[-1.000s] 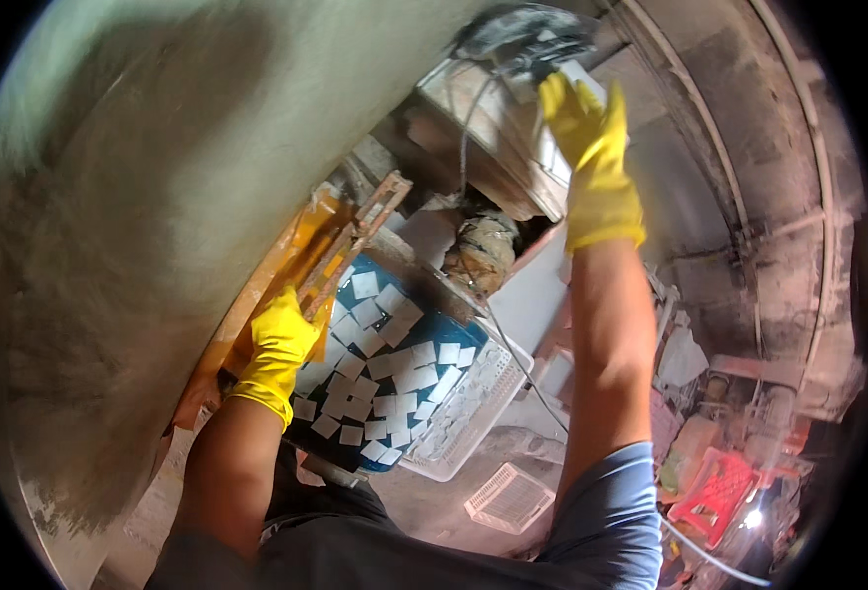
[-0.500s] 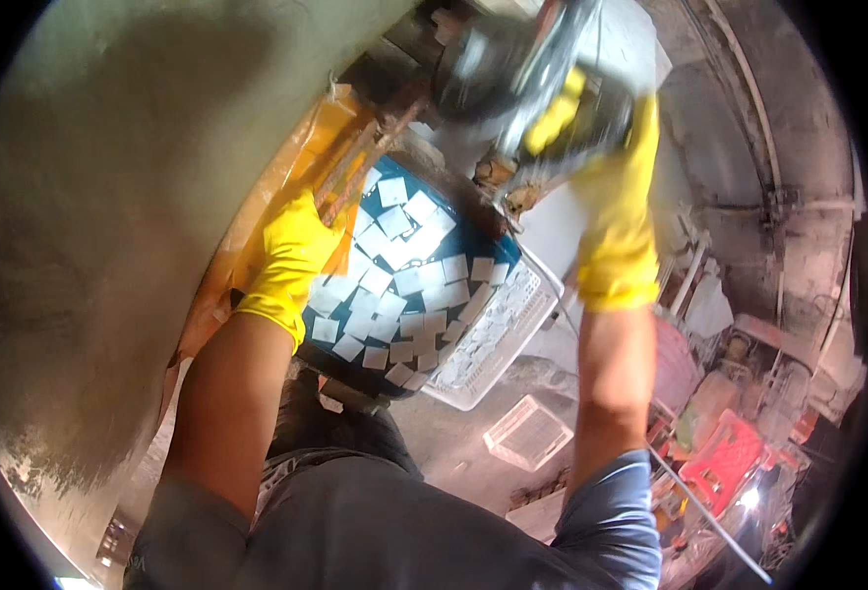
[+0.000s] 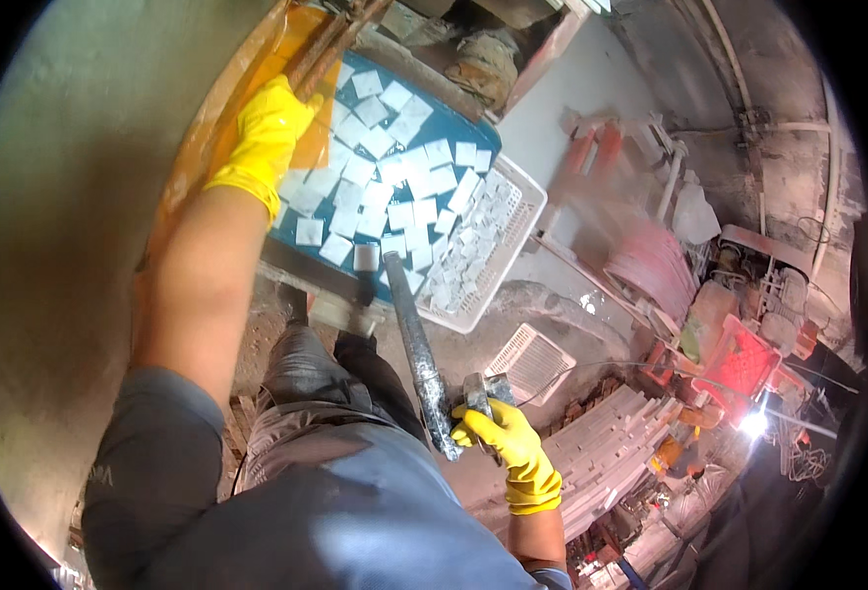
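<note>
Bracing yourself, perhaps
Your left hand clasps the bar, upper left; your right hand grips the tool.

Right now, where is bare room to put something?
Bare floor lies between white basket and small crate; the blue surface is free between the tiles and its far right corner. Crowded: its middle; the dark tool crosses its near edge.

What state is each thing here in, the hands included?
Left hand: gloved, closed on the rusty metal bar
Right hand: gloved, fingers curled round the dark tool
Dark tool: held, long bar slanting
White tiles: loose, some overlapping, on the blue surface
White basket: holding small white pieces
Lamp: lit
Pale strips: stacked
</note>
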`<state>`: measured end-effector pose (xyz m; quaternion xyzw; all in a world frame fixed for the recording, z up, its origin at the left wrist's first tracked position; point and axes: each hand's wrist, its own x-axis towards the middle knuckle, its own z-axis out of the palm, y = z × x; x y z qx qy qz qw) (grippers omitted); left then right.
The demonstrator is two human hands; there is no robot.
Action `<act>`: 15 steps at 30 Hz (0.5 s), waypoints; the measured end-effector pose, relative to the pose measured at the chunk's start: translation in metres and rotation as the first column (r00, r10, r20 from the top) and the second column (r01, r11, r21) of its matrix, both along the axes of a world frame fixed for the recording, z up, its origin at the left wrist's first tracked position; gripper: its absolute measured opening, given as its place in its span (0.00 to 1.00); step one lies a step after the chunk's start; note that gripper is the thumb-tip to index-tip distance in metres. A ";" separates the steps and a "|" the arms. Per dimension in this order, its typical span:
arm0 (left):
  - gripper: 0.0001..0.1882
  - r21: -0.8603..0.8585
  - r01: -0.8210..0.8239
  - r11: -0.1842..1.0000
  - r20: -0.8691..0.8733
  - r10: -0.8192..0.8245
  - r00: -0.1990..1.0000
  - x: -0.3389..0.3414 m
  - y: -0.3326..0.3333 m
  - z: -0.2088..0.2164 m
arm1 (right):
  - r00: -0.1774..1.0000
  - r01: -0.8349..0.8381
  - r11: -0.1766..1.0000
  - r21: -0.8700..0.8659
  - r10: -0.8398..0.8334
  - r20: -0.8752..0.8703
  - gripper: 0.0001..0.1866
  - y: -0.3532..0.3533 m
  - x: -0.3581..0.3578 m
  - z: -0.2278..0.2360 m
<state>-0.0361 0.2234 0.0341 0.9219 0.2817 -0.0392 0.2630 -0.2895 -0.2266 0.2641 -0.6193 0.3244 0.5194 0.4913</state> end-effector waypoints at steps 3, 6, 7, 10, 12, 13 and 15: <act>0.36 -0.091 0.057 0.994 0.093 -0.048 0.995 -0.014 0.015 -0.030 | 0.977 -0.210 0.973 -0.094 0.212 0.015 0.18 0.000 -0.013 0.019; 0.41 -0.145 0.081 0.986 0.034 -0.077 0.996 -0.047 0.033 -0.038 | 0.922 -0.361 0.911 -0.201 0.381 0.067 0.21 0.007 -0.013 0.024; 0.40 -0.123 0.056 0.991 -0.004 -0.056 0.998 -0.068 0.034 -0.035 | 0.917 -0.365 0.903 -0.226 0.391 0.081 0.23 0.011 -0.013 0.024; 0.41 -0.092 -0.027 0.995 -0.064 0.021 0.998 -0.109 0.034 -0.030 | 0.879 -0.431 0.859 -0.276 0.469 0.090 0.23 0.019 -0.007 0.019; 0.41 -0.076 -0.044 0.996 -0.049 0.040 0.998 -0.112 0.027 -0.018 | 0.902 -0.396 0.878 -0.267 0.427 0.064 0.23 0.035 0.005 0.021; 0.41 -0.018 -0.071 0.997 -0.115 0.068 0.991 -0.111 0.022 -0.005 | 0.912 -0.383 0.886 -0.262 0.408 0.045 0.23 0.044 0.013 0.024; 0.41 -0.030 -0.081 0.996 -0.141 0.076 0.987 -0.111 0.020 0.003 | 0.926 -0.361 0.896 -0.257 0.378 0.017 0.23 0.056 0.024 0.025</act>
